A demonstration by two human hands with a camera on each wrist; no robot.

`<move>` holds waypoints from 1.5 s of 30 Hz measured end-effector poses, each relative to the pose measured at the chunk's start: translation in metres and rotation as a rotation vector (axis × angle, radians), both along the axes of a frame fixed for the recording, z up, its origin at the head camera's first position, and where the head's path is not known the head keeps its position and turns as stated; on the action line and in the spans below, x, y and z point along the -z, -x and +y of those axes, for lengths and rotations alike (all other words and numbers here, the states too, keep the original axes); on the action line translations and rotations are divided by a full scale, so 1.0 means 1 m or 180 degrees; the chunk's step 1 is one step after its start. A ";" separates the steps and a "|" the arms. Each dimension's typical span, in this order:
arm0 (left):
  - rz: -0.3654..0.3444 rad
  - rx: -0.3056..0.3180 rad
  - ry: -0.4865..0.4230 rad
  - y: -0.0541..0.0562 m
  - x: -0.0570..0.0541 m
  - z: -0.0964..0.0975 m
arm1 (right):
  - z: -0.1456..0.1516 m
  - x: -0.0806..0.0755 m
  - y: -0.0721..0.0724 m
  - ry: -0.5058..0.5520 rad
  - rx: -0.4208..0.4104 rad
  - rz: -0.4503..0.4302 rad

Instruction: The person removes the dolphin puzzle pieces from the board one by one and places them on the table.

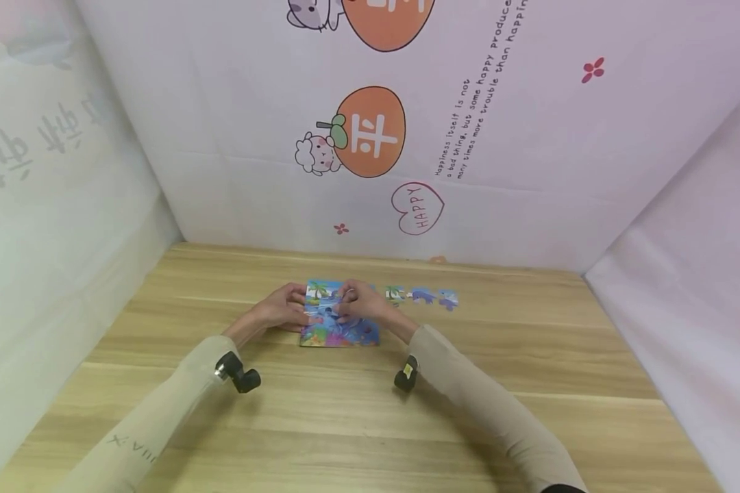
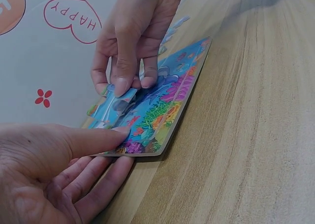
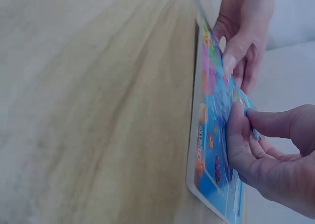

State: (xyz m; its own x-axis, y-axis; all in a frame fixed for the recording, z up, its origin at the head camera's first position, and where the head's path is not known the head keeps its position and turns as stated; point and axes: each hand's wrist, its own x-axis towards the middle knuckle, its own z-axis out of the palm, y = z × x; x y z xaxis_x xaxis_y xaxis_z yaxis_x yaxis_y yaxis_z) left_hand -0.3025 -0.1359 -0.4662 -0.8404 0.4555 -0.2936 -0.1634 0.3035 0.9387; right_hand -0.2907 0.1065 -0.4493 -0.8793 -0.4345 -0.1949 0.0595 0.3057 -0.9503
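Observation:
A jigsaw puzzle board with a bright undersea picture lies on the wooden table. My left hand grips its left edge, the thumb pressing on the picture and the fingers at the rim, as the left wrist view shows. Over the board, my right hand pinches a small blue puzzle piece between thumb and fingers. That piece touches or hovers just above the board; which one, I cannot tell. The fingers hide part of the picture in every view.
Several loose puzzle pieces lie in a row to the right of the board. A white printed cloth hangs behind the table, with more white cloth along both sides.

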 end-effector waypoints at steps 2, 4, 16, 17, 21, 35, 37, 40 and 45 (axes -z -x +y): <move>0.0000 0.0014 -0.0014 0.000 0.001 0.001 | 0.000 -0.001 -0.001 -0.0033 -0.0013 0.0029; -0.0008 0.0009 -0.0015 0.001 0.001 0.002 | 0.001 -0.003 -0.001 -0.0064 -0.0020 0.0032; 0.0018 -0.0080 -0.0004 0.000 -0.001 0.003 | 0.011 -0.016 0.004 -0.0382 -0.0079 0.0100; 0.0019 -0.0080 -0.0002 0.000 -0.001 0.003 | 0.013 -0.016 0.004 -0.0377 -0.0066 0.0090; -0.0013 -0.0093 0.0009 -0.002 0.000 0.003 | 0.027 -0.019 0.004 -0.0262 -0.0047 0.0064; 0.0005 -0.0202 0.0107 -0.002 0.001 0.002 | 0.085 -0.028 -0.007 -0.0229 -0.0005 0.0198; 0.0000 -0.0199 0.0103 -0.002 0.001 0.002 | 0.091 -0.028 -0.010 -0.0249 -0.0017 0.0212; 0.0002 -0.0184 0.0085 -0.004 0.000 0.002 | 0.101 -0.027 -0.016 -0.0311 -0.0013 0.0243; 0.0005 -0.0176 0.0075 -0.006 -0.002 0.002 | 0.115 -0.021 -0.021 -0.0452 0.0091 0.0317</move>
